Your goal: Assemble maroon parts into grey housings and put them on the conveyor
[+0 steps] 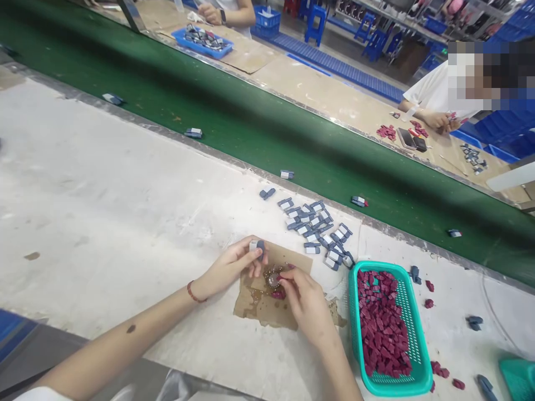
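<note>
My left hand [246, 257] pinches a small grey-and-dark-blue plastic part [256, 247] between thumb and fingers. Just to the right, my right hand [307, 298] has its thumb and forefinger closed on a small dark-red piece [285, 275], mostly covered by the fingertips. That hand is over a small round dish [273, 279] with a beaded-looking rim, which stands on a stained piece of cardboard [267, 317]. Another dark-red piece [278, 294] lies beside the dish. Beyond my hands, several grey-and-blue parts [307, 219] lie in a loose pile on the white table.
A teal basket [355, 334] full of dark-red pieces stands right of my right hand, with loose pieces [438, 368] beyond it. A green conveyor belt [238, 147] carries spaced-out parts. Across it, two people work at a bench [292, 83] with a blue tray [221, 54].
</note>
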`<state>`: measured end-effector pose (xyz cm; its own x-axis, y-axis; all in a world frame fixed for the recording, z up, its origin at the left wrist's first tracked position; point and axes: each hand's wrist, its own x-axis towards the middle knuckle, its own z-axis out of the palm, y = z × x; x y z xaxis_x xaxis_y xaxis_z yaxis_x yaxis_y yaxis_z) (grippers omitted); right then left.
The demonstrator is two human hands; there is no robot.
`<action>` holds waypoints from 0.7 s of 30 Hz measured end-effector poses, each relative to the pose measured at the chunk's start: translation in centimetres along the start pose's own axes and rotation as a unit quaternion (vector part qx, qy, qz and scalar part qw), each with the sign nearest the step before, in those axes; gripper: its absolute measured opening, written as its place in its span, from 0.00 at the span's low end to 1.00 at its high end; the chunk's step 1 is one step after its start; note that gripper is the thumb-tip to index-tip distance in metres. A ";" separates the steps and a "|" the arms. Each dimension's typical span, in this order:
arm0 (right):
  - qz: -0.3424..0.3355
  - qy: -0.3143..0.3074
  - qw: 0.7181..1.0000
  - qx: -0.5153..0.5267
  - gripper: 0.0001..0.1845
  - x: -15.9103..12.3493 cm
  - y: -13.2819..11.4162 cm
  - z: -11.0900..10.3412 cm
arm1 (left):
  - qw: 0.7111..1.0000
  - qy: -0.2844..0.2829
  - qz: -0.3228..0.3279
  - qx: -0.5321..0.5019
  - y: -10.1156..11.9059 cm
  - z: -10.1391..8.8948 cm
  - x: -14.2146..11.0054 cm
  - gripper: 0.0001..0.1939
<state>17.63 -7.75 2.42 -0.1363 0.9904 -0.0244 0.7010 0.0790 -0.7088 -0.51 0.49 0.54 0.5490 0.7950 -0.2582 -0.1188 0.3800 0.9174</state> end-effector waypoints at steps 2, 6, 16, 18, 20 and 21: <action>0.014 0.008 0.999 0.035 0.08 0.0 0.0 -0.4 | 0.998 -0.021 0.028 0.046 -0.4 0.2 -0.3 0.20; 0.029 0.013 0.998 0.048 0.09 0.1 0.3 -0.3 | 0.991 -0.045 0.055 0.110 -1.1 0.4 -0.8 0.18; 0.100 0.123 0.933 0.323 0.07 -0.1 0.1 0.3 | 0.942 -0.090 0.095 0.308 -1.2 -0.1 -0.8 0.15; 0.103 0.121 0.925 0.346 0.08 0.0 0.1 0.7 | 0.937 -0.102 0.105 0.317 -1.3 0.0 -0.8 0.16; 0.103 0.117 0.922 0.355 0.09 0.2 0.0 1.1 | 0.933 -0.109 0.107 0.327 -1.4 0.0 -0.9 0.17; 0.102 0.116 0.922 0.355 0.09 0.2 0.1 1.3 | 0.932 -0.111 0.106 0.330 -1.4 0.0 -0.9 0.17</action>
<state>16.75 -7.64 1.49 0.1584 0.9806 -0.1153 0.0492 -0.1245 -0.9910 -0.81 -0.79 -0.54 0.7366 0.6746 -0.0482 0.2503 -0.2058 0.9460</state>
